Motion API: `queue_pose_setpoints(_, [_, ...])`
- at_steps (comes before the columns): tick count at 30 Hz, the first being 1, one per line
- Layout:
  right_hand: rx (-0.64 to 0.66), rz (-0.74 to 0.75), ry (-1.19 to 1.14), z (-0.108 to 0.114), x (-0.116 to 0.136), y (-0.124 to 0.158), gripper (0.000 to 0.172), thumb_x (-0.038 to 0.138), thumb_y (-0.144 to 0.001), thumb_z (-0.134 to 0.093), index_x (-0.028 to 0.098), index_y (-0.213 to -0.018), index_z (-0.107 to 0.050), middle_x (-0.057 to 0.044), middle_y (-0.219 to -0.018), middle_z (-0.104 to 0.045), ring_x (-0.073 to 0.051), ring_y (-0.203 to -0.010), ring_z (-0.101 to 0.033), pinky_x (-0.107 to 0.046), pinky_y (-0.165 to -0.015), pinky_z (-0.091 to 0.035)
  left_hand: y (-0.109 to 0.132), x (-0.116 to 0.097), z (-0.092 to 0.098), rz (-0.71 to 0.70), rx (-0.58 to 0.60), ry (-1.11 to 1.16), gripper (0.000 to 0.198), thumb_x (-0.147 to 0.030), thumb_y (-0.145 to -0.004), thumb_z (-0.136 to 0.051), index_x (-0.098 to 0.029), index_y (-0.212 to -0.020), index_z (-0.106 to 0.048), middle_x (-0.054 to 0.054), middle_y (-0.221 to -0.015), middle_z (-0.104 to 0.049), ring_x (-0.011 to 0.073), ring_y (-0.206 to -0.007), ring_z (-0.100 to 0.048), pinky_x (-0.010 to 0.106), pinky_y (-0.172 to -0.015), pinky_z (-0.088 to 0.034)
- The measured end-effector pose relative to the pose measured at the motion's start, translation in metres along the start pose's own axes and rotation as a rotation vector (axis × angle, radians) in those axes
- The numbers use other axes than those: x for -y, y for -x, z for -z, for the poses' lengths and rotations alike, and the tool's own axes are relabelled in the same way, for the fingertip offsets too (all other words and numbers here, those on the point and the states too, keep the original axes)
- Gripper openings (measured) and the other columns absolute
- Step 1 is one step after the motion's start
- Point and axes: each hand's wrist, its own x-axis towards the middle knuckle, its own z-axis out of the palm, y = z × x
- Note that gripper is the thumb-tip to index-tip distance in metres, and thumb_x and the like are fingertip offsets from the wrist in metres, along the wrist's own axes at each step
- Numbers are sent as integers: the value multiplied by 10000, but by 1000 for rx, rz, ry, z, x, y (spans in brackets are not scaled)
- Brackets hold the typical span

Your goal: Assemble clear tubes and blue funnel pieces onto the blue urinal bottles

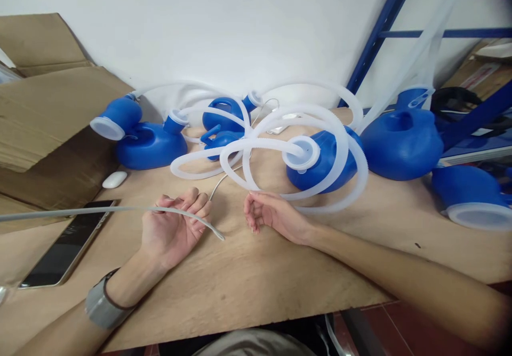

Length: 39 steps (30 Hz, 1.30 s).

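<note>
My left hand (pixel 174 225) lies palm-up on the wooden table (pixel 248 276), its fingers curled loosely, apart and holding nothing. A thin grey tube (pixel 120 210) crosses over the palm and ends just right of it. My right hand (pixel 268 214) rests palm-up too, fingers loosely curled and empty, just below a loop of white corrugated hose (pixel 340 148). The hose coils around a blue plastic bottle (pixel 320 158) with a white round cap. A grey band (pixel 102 305) wraps my left wrist.
More blue bottles stand behind: one at left (pixel 148 142), one at middle (pixel 224 118), two at right (pixel 402 142) (pixel 472 196). A white mouse (pixel 114 179) and a phone (pixel 68 244) lie at left beside cardboard (pixel 44 116). A blue shelf frame (pixel 380 30) stands at right.
</note>
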Motion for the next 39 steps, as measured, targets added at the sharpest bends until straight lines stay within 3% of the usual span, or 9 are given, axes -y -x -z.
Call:
queue_pose_setpoints(7, [-17, -16, -16, 0, 1, 0, 414, 574, -926, -630, 177, -808, -621, -5, -668, -614, -126, -618, -575, -256, -595, -439, 0, 1, 0, 4, 12, -24, 317, -210, -637, -548, -230, -630, -231, -18, -582, -341, 115, -505, -410, 225, -445, -471])
queue_pose_setpoints(11, [-21, -26, -35, 0, 1, 0, 405, 560, -934, -621, 175, -807, -622, -4, -662, -608, -127, -614, -569, -256, -593, -437, -1, 3, -2, -6, 19, -67, 294, -214, -652, -655, -202, -592, -367, -29, -588, -372, 95, -517, -415, 210, -446, -479])
queue_pose_setpoints(17, [-34, -31, -84, 2, 1, -1, 399, 561, -905, -657, 173, -815, -630, -5, -669, -616, -127, -622, -573, -255, -598, -438, -5, 16, -2, -149, -102, -287, 315, -45, -623, -886, -144, -720, -603, -54, -676, -525, 58, -605, -547, 156, -601, -576])
queue_pose_setpoints(20, [-43, -16, -114, 1, 0, -1, 399, 569, -879, -685, 178, -817, -631, 17, -651, -573, -118, -614, -549, -253, -589, -437, -9, 24, 7, -121, -129, -371, 374, -30, -555, -957, -141, -757, -661, -62, -682, -598, 53, -619, -607, 152, -665, -609])
queue_pose_setpoints(23, [-66, 43, -62, 0, 0, -1, 382, 453, -735, -876, 194, -876, -633, 68, -660, -530, -87, -583, -498, -229, -553, -413, -11, 28, 16, -58, -186, -398, 380, -69, -536, -990, -138, -794, -719, -59, -635, -642, 76, -593, -659, 173, -648, -628])
queue_pose_setpoints(26, [-23, 51, 81, 0, -1, -1, 446, 329, -603, -975, 195, -911, -681, 104, -628, -498, -64, -561, -449, -221, -569, -417, -13, 29, 18, -23, -203, -440, 353, -83, -581, -978, -140, -849, -755, -13, -678, -728, 130, -660, -734, 224, -712, -655])
queue_pose_setpoints(31, [96, 3, 284, 3, -7, -1, 447, 395, -614, -966, 169, -946, -770, 74, -652, -565, -82, -611, -520, -261, -646, -479, -14, 30, 18, -176, -87, -706, 317, -198, -696, -943, -159, -962, -776, 88, -1056, -804, 185, -993, -748, 233, -893, -597])
queue_pose_setpoints(36, [234, 241, 755, 1, -12, 14, 225, 377, -918, -743, 197, -1049, -774, -60, -1066, -731, -174, -974, -682, -355, -933, -541, 3, 28, 26, -425, -96, -1162, 198, -315, -818, -829, -222, -980, -763, 69, -1102, -738, 220, -997, -684, 267, -820, -544])
queue_pose_setpoints(39, [305, 440, 1231, -5, -12, 29, 257, 340, -1017, -630, 212, -1199, -758, -118, -1350, -670, -257, -1310, -570, -476, -1170, -398, 17, 22, 41, -721, -86, -1532, 231, -380, -855, -764, -245, -1042, -758, 110, -1238, -692, 335, -1226, -590, 430, -1042, -470])
